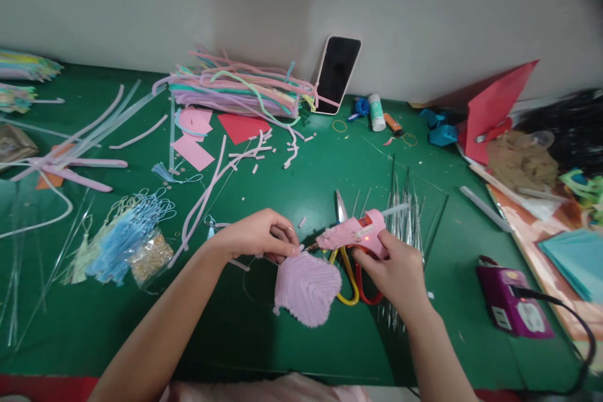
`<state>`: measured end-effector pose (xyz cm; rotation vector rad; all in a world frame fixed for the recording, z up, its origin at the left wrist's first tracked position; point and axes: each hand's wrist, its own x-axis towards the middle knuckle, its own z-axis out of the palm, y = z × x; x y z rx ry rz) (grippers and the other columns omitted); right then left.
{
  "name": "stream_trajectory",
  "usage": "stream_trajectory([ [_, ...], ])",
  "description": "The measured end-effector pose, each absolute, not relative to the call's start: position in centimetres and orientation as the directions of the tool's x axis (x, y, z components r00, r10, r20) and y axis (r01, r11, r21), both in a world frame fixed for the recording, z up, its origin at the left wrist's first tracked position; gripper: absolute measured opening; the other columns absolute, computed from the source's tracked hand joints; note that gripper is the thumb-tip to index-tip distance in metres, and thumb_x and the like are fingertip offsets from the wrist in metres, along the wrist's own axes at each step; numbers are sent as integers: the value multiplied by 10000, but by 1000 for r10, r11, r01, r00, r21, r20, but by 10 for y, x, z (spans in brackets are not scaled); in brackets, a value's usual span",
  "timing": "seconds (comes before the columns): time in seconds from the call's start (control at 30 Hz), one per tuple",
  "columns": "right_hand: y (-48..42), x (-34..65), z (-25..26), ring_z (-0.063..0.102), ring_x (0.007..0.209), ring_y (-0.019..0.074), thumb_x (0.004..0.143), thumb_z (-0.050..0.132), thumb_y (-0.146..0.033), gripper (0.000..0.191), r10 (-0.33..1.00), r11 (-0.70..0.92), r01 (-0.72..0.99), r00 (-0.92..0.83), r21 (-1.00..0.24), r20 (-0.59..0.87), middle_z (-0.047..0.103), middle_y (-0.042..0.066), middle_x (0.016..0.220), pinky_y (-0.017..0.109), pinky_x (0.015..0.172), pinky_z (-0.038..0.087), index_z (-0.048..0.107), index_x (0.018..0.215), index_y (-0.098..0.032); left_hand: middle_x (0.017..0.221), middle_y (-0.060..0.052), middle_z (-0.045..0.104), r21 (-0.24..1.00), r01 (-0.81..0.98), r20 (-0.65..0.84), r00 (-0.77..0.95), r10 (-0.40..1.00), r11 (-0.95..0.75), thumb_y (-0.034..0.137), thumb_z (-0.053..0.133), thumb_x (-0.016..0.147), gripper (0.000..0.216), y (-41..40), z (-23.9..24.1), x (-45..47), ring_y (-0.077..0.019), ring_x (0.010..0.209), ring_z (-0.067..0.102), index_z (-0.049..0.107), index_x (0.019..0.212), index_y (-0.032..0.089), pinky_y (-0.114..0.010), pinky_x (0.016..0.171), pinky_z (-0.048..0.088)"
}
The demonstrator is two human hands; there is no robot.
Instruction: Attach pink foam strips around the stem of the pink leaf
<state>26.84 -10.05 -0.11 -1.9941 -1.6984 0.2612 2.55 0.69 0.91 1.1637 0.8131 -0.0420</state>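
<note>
My left hand pinches the upper left edge of a flat lilac piece made of pipe cleaners, ridged in a chevron pattern. A pink hot glue gun is in my right hand, with a clear glue stick poking out of its back and a small light glowing on its side. Its nozzle points left, close to my left fingertips at the piece's upper edge; whether it touches is too small to tell. Scissors with yellow and red handles lie partly under the gun.
Thin metal wires lie beside my right hand. Bundled pipe cleaners and a leaning phone stand along the wall. Blue tassels and a bag of gold beads lie left. A purple power box sits right.
</note>
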Motion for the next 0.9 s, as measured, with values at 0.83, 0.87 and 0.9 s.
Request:
stream_trajectory([
  [0.83, -101, 268, 0, 270, 394, 97, 686, 556, -383, 352, 964, -141, 863, 231, -485, 130, 280, -88, 399, 237, 431, 250, 271, 527, -251, 627, -10, 655, 792, 430, -589, 724, 358, 433, 333, 760, 684, 208, 7, 6, 25, -118, 585, 605, 704, 785, 159, -205, 538, 454],
  [0.87, -101, 268, 0, 270, 394, 97, 684, 555, -384, 352, 964, -143, 864, 233, -483, 131, 278, -88, 398, 238, 431, 250, 269, 527, -251, 627, -11, 656, 792, 429, -589, 725, 357, 435, 333, 763, 681, 211, 7, 7, 25, -118, 584, 605, 704, 783, 158, -207, 543, 461],
  [0.9, -101, 268, 0, 271, 394, 98, 684, 554, -385, 351, 964, -142, 865, 232, -481, 133, 278, -88, 398, 238, 431, 250, 269, 528, -251, 627, -13, 655, 791, 428, -589, 725, 357, 437, 332, 764, 679, 213, 7, 7, 25, -118, 583, 605, 704, 781, 155, -209, 548, 467],
])
